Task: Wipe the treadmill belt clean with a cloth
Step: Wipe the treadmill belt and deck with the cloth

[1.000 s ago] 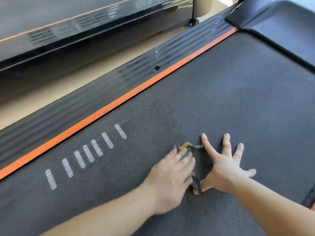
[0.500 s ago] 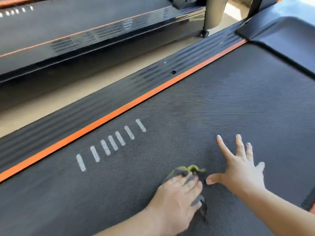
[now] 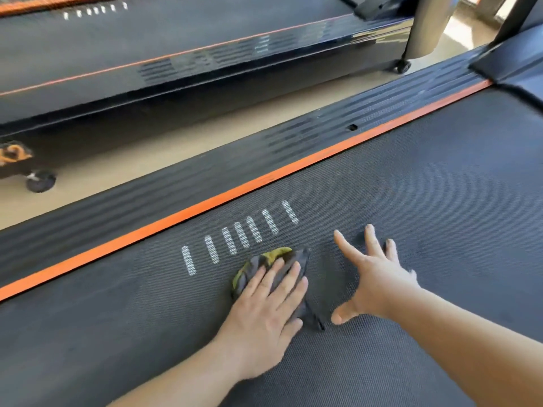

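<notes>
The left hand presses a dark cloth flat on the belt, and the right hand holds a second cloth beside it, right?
Not quite. The head view shows the right hand holding nothing, its fingers spread bare on the belt. The left hand does press the dark cloth flat there.

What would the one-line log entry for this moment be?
step: wiping | left hand: flat on cloth | right hand: spread on belt | cloth: beside white marks
</notes>
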